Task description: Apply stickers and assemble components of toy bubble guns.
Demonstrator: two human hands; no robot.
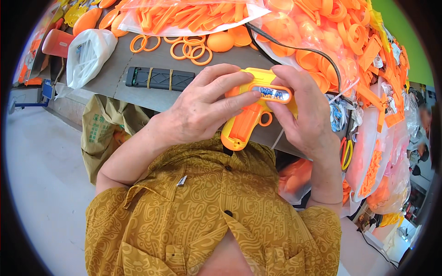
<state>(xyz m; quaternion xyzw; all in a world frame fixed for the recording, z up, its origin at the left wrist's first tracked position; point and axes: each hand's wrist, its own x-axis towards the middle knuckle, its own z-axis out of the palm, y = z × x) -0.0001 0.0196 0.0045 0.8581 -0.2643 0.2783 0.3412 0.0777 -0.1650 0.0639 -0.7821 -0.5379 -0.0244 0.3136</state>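
Observation:
Both hands hold a yellow and orange toy gun (243,124) near the table's front edge, its handle pointing down toward me. My left hand (200,103) closes over the gun's left side, fingers stretched across the body beside a shiny oval sticker. On the other side, my right hand (311,112) clasps the body between thumb and fingers. An orange trigger ring (265,118) shows under the body. The handle looks hollow, with its inside facing up. Left of my left hand lies a dark block bound with rubber bands (159,79).
Several orange rings (201,54) lie behind my hands, by bags heaped with orange plastic parts (193,16). A white plastic bag (90,57) stands at left above a tan sack (103,133). A black cable (299,47) crosses the back right. Yellow-handled scissors (348,154) hang at right.

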